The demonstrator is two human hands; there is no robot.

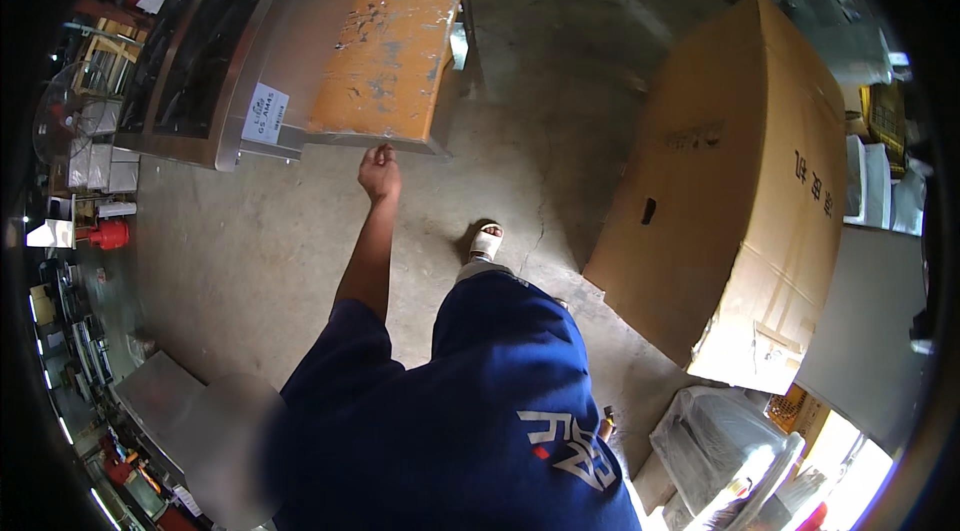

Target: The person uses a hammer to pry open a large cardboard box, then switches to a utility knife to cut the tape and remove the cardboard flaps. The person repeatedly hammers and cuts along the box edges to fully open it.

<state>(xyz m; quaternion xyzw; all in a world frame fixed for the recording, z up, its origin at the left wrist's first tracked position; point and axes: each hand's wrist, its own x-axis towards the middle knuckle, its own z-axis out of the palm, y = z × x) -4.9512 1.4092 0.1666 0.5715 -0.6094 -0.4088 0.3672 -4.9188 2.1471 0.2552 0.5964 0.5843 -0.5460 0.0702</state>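
Note:
My left hand [380, 173] reaches forward from the bare left forearm, its fingers curled in loosely with nothing visible in them. It is just short of the near end of a low table with a worn, scratched orange top [385, 61]; whether the fingertips touch its edge I cannot tell. Beside that table, to the left, a steel cabinet [190, 81] with dark panels carries a white label [265, 114]. My right hand does not show. A small orange and dark thing [607, 424] peeks out past the right side of my blue shirt, too small to make out.
On the right a tall brown cardboard box [730, 191] stands on the concrete floor [250, 261]. Clear plastic wrapping covers something [715, 441] at the lower right. Shelving with a red canister [108, 234] and a fan [62, 116] line the far left. A grey blur hides part of the lower left.

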